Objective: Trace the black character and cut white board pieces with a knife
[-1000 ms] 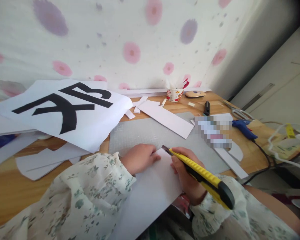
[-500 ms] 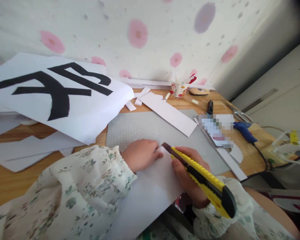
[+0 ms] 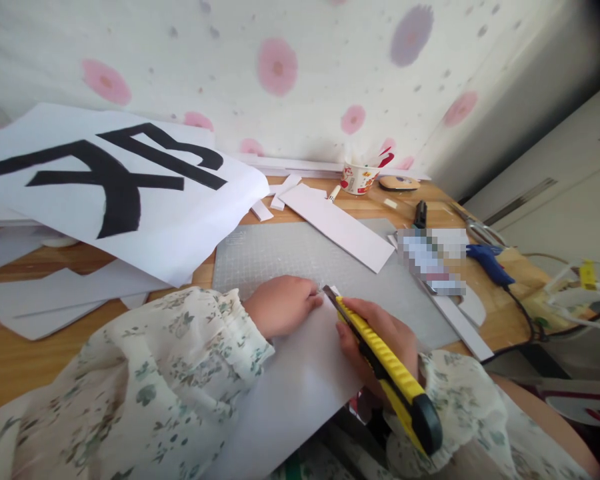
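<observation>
Here we count two hands at work on one white sheet (image 3: pixel 300 380), which lies half on the grey cutting mat (image 3: pixel 290 257) and hangs over the near table edge toward us. Our left hand (image 3: pixel 283 305) lies curled, fingers down, pressing the sheet near its far corner; our right hand (image 3: pixel 380 340) is closed around one yellow utility knife (image 3: pixel 385 363), whose blade tip meets the sheet's far corner just beside the left fingertips. On the far part of the mat rests one long white strip (image 3: pixel 340 227), with two or three small white offcuts (image 3: pixel 275 200) near its far end. One large paper with black strokes (image 3: pixel 115 193) overlaps the mat's left edge, above more white pieces on the wooden table (image 3: pixel 25 360). To the right we see one blue glue gun (image 3: pixel 490 261), one pair of scissors (image 3: pixel 480 230) and one paper cup (image 3: pixel 359 179) by the wall. Bare mat lies open between the hands and the strip.
</observation>
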### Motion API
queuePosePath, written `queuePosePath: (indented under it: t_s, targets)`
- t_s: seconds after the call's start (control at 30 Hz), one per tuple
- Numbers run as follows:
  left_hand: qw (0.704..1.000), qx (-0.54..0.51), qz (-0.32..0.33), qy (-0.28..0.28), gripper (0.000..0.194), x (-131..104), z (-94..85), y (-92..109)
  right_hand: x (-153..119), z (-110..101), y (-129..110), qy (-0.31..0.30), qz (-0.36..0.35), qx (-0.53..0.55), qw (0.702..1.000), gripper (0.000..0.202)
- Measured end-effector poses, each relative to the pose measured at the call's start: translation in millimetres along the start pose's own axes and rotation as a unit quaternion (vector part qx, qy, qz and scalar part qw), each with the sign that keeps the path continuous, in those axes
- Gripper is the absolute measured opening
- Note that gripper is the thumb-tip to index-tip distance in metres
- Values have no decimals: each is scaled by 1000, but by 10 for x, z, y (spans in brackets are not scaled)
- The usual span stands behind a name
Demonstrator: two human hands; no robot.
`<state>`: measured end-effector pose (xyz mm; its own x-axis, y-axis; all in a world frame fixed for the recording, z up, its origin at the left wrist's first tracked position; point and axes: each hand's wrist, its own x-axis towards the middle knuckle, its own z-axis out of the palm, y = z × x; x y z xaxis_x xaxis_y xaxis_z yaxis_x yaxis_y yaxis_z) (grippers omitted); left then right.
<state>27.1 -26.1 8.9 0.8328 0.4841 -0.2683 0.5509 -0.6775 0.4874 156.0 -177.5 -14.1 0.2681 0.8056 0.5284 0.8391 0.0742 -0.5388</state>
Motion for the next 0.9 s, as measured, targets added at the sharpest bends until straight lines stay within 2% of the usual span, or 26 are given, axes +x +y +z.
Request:
queuePosePath:
  t_s: [0.13,0.3,0.67,0.9]
  targets:
    - [1000,-9,0,5,35,14,12,-20,-17,5,48,16,-87,-32,996,19]
    - [1000,-9,-12,6,36,38,37,-37,-34,-18,50,22,-119,-49,991,22]
    - [1000,-9,-25,-9,33,28,4,-9,-153,-133,6,15,-90,-48,995,21]
    - [999,-11,-29,-18,29,51,4,-15,-213,-244,-9,8,-105,-41,994,24]
